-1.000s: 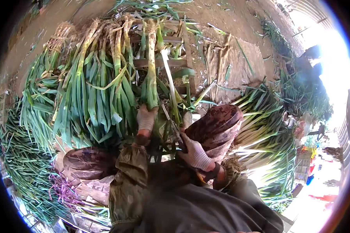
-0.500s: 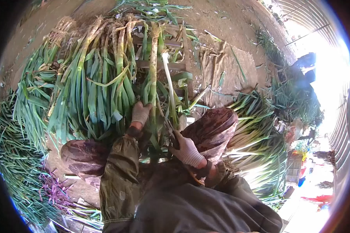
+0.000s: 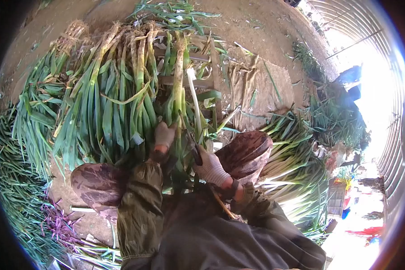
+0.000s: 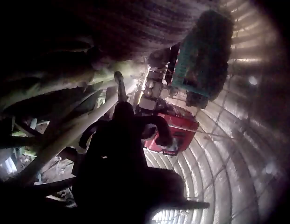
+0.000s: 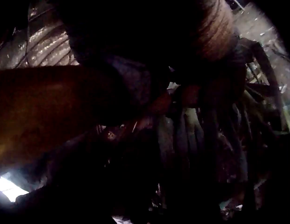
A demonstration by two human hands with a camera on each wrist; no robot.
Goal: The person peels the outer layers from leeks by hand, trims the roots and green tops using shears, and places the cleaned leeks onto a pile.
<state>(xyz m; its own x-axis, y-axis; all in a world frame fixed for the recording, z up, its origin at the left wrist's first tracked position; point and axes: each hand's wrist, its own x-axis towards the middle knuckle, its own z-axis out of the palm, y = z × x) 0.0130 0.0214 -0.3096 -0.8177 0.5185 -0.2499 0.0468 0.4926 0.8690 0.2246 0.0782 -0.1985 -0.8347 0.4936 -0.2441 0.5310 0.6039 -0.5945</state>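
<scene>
The leek row (image 3: pixel 108 99) lies left of the middle leek (image 3: pixel 178 72) — cloth (image 3: pixel 272 85) and stalk pile (image 3: pixel 294 166) right.

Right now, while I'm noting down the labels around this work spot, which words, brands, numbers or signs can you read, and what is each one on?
No text is readable in any view.
Red object: too dark and blurred to tell.
Green crate: too dark to tell.
Pale crate: too small to tell.
Tool in the right hand: no readable marking.

1 head view downward; 2 wrist close-ups.
</scene>
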